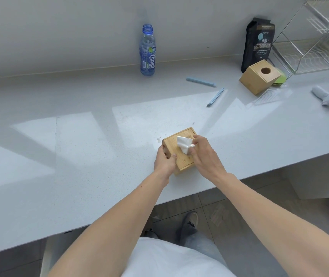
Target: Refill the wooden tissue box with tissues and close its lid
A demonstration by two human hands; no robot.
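A square wooden tissue box sits near the front edge of the grey counter, its flat lid on top. A white tissue sticks up from the middle of the lid. My right hand pinches that tissue between thumb and fingers. My left hand grips the box's left side, thumb on the lid's edge. What is inside the box is hidden.
A second wooden tissue box with a round hole stands at the back right, beside a black bag and a wire dish rack. A blue bottle, two blue clips and a grey cloth lie on the counter.
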